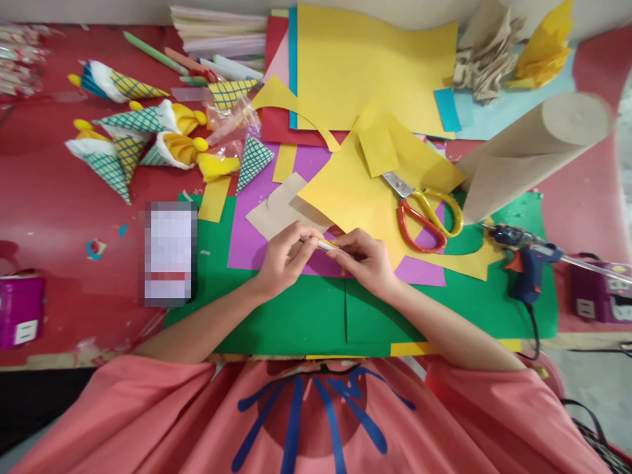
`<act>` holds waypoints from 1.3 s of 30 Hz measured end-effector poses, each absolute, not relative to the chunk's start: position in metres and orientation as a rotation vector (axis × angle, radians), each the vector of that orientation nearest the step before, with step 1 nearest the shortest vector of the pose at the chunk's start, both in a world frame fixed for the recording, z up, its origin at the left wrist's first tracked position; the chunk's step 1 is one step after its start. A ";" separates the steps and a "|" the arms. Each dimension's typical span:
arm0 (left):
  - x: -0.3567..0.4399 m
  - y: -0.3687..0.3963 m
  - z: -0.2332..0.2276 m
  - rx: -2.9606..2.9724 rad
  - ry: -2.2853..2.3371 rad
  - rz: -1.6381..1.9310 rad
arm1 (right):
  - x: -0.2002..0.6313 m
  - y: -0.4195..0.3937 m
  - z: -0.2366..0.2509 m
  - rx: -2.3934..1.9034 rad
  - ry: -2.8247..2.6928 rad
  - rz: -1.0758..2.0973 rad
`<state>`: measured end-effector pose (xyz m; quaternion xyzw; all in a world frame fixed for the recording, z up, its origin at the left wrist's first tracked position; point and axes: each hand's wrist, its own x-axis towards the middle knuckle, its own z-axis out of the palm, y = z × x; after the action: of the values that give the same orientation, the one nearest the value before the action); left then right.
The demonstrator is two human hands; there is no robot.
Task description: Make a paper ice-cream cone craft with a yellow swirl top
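Between my two hands is a thin rolled strip of paper (324, 245), white with a yellow edge. The fingertips of my left hand (289, 257) pinch one end of it, and those of my right hand (365, 258) pinch the other. Just beyond lie a beige paper piece (276, 210) and a large yellow sheet (345, 187). Scissors with one red and one yellow handle (419, 214) rest on that sheet, right of my hands, their blades partly under yellow paper. Purple paper (247, 243) and a green sheet (291, 316) lie underneath.
Paper cones with white and yellow trim (116, 155) cluster at the left, above a phone (170, 253). A blue glue gun (530, 266) lies at right, near a brown paper roll (528, 158). Stacked yellow sheets (375, 66) and crumpled paper (488, 56) sit at the back.
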<state>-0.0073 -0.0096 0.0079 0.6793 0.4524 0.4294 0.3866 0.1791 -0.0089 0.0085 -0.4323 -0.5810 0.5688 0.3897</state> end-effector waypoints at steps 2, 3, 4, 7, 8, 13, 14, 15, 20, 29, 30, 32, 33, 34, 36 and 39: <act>-0.007 -0.010 0.007 1.727 1.154 1.109 | 0.180 -0.007 0.012 -1.056 -1.415 1.533; -0.007 -0.010 0.007 1.734 1.147 1.114 | 0.180 -0.005 0.014 -1.028 -1.379 1.590; -0.008 -0.010 0.007 1.747 1.137 1.117 | 0.181 -0.004 0.015 -1.005 -1.340 1.658; -0.008 -0.009 0.008 1.796 1.110 1.122 | 0.183 0.002 0.017 -0.960 -1.239 1.855; -0.008 -0.009 0.008 1.805 1.107 1.125 | 0.183 0.003 0.017 -0.941 -1.213 1.900; -0.008 -0.009 0.009 1.801 1.102 1.138 | 0.183 0.006 0.015 -0.884 -1.132 1.944; -0.008 -0.010 0.010 1.802 1.100 1.138 | 0.183 0.006 0.015 -0.885 -1.128 1.941; -0.008 -0.010 0.010 1.804 1.100 1.136 | 0.183 0.006 0.015 -0.885 -1.128 1.937; -0.007 -0.009 0.009 1.777 1.127 1.113 | 0.181 0.002 0.017 -0.928 -1.211 1.849; -0.007 -0.009 0.008 1.591 1.182 1.101 | 0.176 -0.008 0.009 -1.088 -1.624 1.345; -0.007 -0.009 0.008 1.580 1.178 1.096 | 0.176 -0.009 0.009 -1.086 -1.635 1.338; -0.007 -0.009 0.007 1.557 1.174 1.083 | 0.177 -0.009 0.009 -1.072 -1.638 1.349; -0.007 -0.010 0.007 1.546 1.175 1.077 | 0.177 -0.009 0.009 -1.064 -1.639 1.359; -0.007 -0.010 0.007 1.535 1.176 1.069 | 0.178 -0.010 0.010 -1.060 -1.641 1.356; -0.007 -0.011 0.006 1.517 1.175 1.054 | 0.178 -0.010 0.011 -1.058 -1.668 1.312; -0.008 -0.011 0.005 1.498 1.179 1.035 | 0.179 -0.011 0.011 -1.051 -1.737 1.200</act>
<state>-0.0078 -0.0112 0.0048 0.6104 0.4805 0.4220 0.4673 0.1787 -0.0107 0.0113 -0.4119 -0.6808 0.4702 0.3818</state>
